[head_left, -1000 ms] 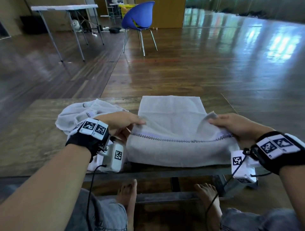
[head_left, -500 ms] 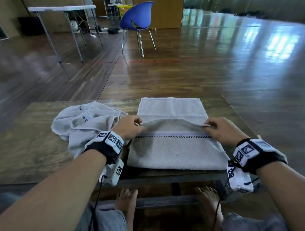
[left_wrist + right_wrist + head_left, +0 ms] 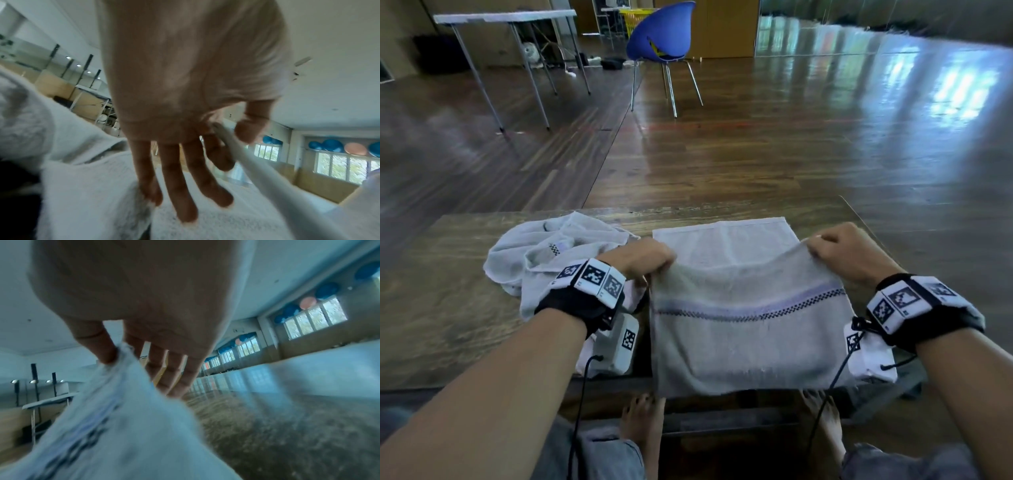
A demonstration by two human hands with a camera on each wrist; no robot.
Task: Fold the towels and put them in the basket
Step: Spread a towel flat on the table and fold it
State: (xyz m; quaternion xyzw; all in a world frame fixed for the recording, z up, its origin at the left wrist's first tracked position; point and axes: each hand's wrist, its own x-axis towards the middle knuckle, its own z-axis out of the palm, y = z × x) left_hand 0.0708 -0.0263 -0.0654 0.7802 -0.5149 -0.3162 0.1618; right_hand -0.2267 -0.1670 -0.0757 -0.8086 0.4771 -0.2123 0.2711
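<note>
The left hand [image 3: 642,258] and the right hand [image 3: 849,251] each pinch a near corner of a white towel [image 3: 743,329] with a checkered stripe, holding that edge raised above the wooden bench [image 3: 431,308]. In the left wrist view the thumb and forefinger of the left hand [image 3: 191,91] clamp the towel's edge [image 3: 246,162] while the other fingers [image 3: 179,178] hang straight over the cloth below. In the right wrist view the right hand [image 3: 144,305] pinches the towel's corner [image 3: 115,402] between thumb and forefinger, the other fingers [image 3: 176,378] loosely extended. The towel's far half lies flat on the bench toward its far edge; the lifted near half hangs in a sheet between the hands, its lower fold draping over the bench's near edge. A second towel [image 3: 551,260], crumpled, lies on the bench just left of the left hand. On the floor beyond the bench stand a blue chair [image 3: 659,34] and a folding table [image 3: 506,17]. No basket that I can identify with certainty is visible.
</note>
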